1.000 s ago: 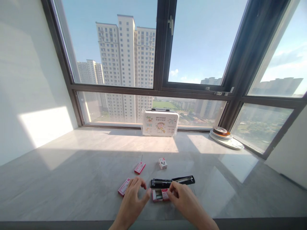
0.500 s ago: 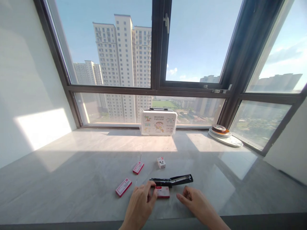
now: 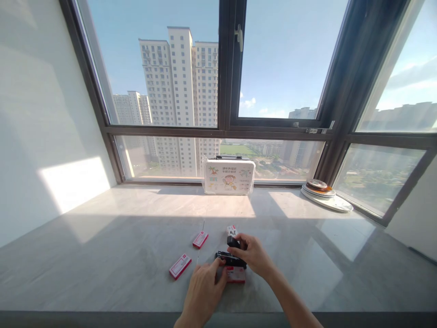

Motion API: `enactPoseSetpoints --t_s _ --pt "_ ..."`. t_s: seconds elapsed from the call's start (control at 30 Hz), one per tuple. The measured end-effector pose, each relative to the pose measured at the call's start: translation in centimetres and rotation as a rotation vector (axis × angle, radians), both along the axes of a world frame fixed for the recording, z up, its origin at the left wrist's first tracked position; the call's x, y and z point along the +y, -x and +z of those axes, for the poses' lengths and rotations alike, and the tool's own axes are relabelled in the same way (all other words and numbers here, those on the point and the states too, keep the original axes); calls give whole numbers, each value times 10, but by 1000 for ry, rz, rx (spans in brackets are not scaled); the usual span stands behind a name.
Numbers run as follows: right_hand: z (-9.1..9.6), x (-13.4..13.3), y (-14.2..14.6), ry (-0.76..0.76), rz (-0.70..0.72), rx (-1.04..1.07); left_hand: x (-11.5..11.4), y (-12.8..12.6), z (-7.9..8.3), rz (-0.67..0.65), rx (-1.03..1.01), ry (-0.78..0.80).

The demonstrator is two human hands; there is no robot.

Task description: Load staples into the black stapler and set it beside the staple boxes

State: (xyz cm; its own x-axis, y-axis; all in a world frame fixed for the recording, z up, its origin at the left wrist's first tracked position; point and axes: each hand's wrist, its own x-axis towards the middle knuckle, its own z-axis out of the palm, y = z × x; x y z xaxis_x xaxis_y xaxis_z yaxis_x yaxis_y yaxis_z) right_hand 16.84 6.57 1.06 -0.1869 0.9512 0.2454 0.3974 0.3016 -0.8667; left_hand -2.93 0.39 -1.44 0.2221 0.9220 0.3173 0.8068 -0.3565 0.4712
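Note:
A black stapler (image 3: 232,260) lies on the grey marble sill, its top arm swung up from the base. My left hand (image 3: 204,286) is closed, thumb and fingers pinching the left end of the base. Between the fingers of my right hand (image 3: 256,258) is the raised black top arm, which tilts up and to the left. A red and white staple box (image 3: 236,274) lies right in front of the stapler, near my left thumb. Part of the stapler is hidden behind both hands.
Two more red and white boxes, a nearer one (image 3: 180,266) and a farther one (image 3: 200,239), lie to the left. A small white box (image 3: 231,230) stands behind the stapler. By the window are a white printed case (image 3: 229,177) and stacked plates (image 3: 324,201).
My right hand has moved left and up from beside the stapler and taken hold of its top arm. That arm has swung from lying out to the right to standing raised.

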Motion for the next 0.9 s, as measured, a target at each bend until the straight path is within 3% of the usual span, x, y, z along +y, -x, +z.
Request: enactPoseSetpoints --t_s 0.3,0.47,0.57,0.77,0.9 --pt "4 -7 16 -25 -33 -374 -7 -8 7 0 69 -81" --pt "7 -6 20 -30 -36 -442 -11 -9 4 -89 37 -79" --pt "6 -4 21 -26 -33 -464 -12 11 2 -14 59 -76" --pt "4 -4 21 1 -52 -488 -6 82 8 205 133 -163" --pt "6 -5 22 17 -54 -495 5 110 12 198 114 -168"
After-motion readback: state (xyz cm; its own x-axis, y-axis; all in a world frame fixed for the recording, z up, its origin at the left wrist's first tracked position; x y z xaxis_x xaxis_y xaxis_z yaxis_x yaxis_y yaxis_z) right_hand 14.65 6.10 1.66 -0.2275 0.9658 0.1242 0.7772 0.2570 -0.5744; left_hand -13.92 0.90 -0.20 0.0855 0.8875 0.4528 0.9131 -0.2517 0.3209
